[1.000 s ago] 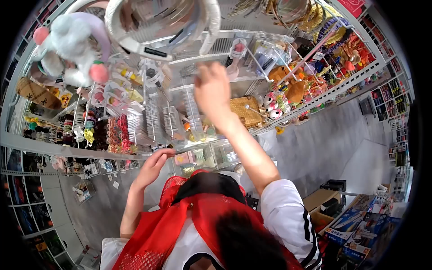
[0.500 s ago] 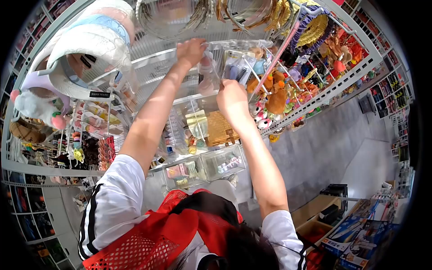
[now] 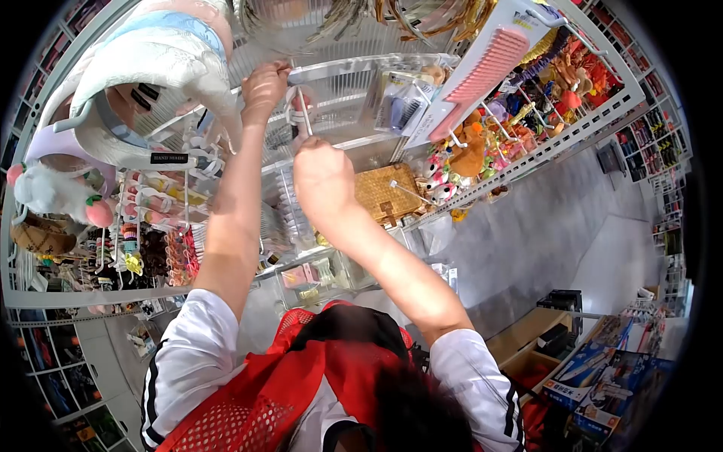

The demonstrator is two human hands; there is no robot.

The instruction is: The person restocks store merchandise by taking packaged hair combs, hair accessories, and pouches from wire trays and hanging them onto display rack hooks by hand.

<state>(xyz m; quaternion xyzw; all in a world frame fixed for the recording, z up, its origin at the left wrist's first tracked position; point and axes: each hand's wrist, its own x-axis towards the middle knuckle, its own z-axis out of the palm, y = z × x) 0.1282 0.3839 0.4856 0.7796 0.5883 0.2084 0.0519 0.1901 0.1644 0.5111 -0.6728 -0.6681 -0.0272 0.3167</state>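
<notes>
My left hand [image 3: 263,89] is at the top end of a white display hook [image 3: 304,110], fingers curled; what they hold, if anything, is hidden. Just below, my right hand [image 3: 324,175] is closed in a fist by the front tip of that hook, its fingers turned away from view. Between the hands hangs a clear pack with pinkish contents [image 3: 298,117], partly hidden. To their right are a packaged dark brush [image 3: 403,109] and a pink comb on a white card [image 3: 489,64]. Under the right hand lies a woven tan box [image 3: 388,194].
Wide fabric headbands [image 3: 151,90] hang at left, with plush trinkets [image 3: 471,154] on hooks at right. Hair hoops [image 3: 422,15] line the top. Clear bins [image 3: 301,277] sit below. Boxed goods [image 3: 602,384] stand at lower right beside grey floor [image 3: 527,241].
Both hands have moved left, the right one also slightly downward. The pink comb's card, edge-on before, now faces me. The woven box is less covered.
</notes>
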